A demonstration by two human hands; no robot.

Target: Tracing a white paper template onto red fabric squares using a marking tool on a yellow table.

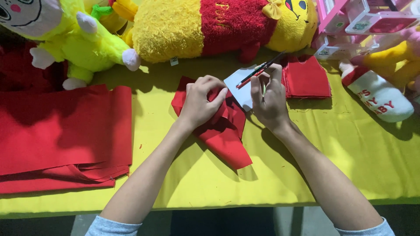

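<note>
My left hand (200, 102) presses down on a crumpled piece of red felt (225, 142) in the middle of the yellow table cover (183, 175). My right hand (269, 98) holds two pencils (261, 70), one red and one dark, and also pinches a white paper piece (239, 85) that lies partly over the felt. The pencil tips point up and to the right. Both hands sit close together, nearly touching.
A stack of red felt sheets (61, 137) lies at the left. A smaller red stack (307, 78) sits right of my hands. Plush toys (205, 26) line the back edge, a green one (83, 41) at left. Pink-and-white plastic boxes (363, 22) stand at top right.
</note>
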